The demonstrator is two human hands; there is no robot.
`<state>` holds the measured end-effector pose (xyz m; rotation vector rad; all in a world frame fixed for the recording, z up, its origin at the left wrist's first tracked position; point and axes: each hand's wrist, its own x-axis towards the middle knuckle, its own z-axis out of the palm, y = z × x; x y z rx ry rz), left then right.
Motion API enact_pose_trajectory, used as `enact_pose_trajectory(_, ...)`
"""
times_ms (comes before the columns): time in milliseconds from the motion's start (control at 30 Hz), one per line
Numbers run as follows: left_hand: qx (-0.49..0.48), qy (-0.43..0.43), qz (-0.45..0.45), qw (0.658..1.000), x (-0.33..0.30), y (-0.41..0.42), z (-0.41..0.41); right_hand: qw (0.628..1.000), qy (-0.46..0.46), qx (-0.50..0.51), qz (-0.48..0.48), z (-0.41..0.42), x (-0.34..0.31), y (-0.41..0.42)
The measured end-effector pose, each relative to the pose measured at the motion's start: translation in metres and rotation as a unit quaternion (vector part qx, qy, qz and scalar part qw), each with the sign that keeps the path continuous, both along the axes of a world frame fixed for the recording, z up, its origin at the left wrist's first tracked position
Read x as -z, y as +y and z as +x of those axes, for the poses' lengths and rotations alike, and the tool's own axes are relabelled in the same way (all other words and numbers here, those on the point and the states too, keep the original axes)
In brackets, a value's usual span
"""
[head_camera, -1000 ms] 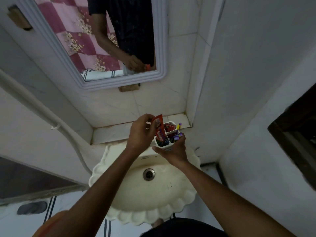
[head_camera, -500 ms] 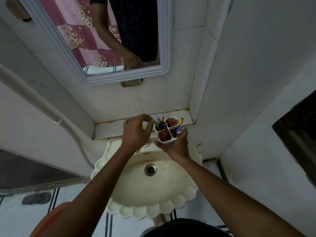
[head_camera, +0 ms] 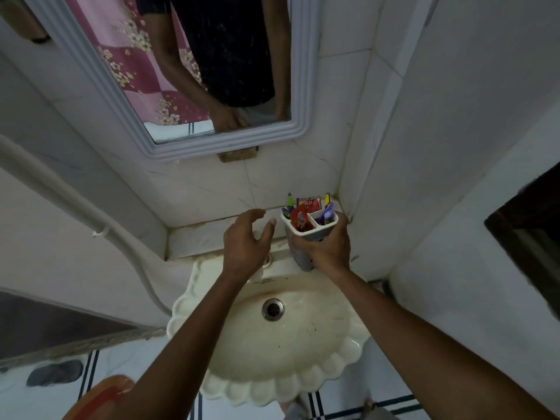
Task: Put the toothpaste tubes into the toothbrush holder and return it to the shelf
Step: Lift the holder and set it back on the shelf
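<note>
A white toothbrush holder [head_camera: 315, 233] with compartments is held in the air by my right hand [head_camera: 328, 248], above the right end of the tiled shelf [head_camera: 200, 239]. A red toothpaste tube [head_camera: 298, 219] stands in its front compartment, and another red tube [head_camera: 310, 204] sticks up at the back among several coloured toothbrushes. My left hand [head_camera: 245, 242] hovers just left of the holder, fingers spread, holding nothing.
A cream scalloped washbasin [head_camera: 318, 338] with a metal drain [head_camera: 272, 309] lies below the shelf. A framed mirror [head_camera: 300, 86] hangs above. Tiled walls close in on the right corner. A white pipe [head_camera: 91, 219] runs down the left wall.
My left hand pushed the red tube down into the holder, then let go and opened. My right hand has carried the holder right, toward the shelf corner.
</note>
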<state>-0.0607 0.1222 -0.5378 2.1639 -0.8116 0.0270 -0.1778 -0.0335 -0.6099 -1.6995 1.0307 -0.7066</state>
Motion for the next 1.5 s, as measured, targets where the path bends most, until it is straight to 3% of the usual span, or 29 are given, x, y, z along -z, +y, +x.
enact_pose_trajectory(267, -0.035, -0.064, -0.001, 0.997, -0.042, 0.005, 0.004, 0.994, -0.072, 0.013, -0.081, 0.000, -0.091, -0.015)
enact_pose_trajectory(700, -0.048, -0.230, -0.127, 0.964, -0.280, 0.000, -0.038, 0.945, -0.205, 0.002, -0.255, -0.081, -0.356, -0.039)
enact_pose_trajectory(1067, -0.021, -0.358, -0.191, 0.914, -0.454, -0.019, -0.043, 0.896, -0.331, 0.027, -0.293, -0.114, -0.549, -0.039)
enact_pose_trajectory(1300, -0.083, -0.439, -0.161, 0.880, -0.530, -0.046, -0.005, 0.888, -0.344, 0.045, -0.302, -0.105, -0.636, -0.038)
enact_pose_trajectory(1500, -0.113, -0.430, -0.090, 0.891, -0.560, -0.072, 0.044, 0.880, -0.352, 0.069, -0.310, -0.084, -0.675, -0.042)
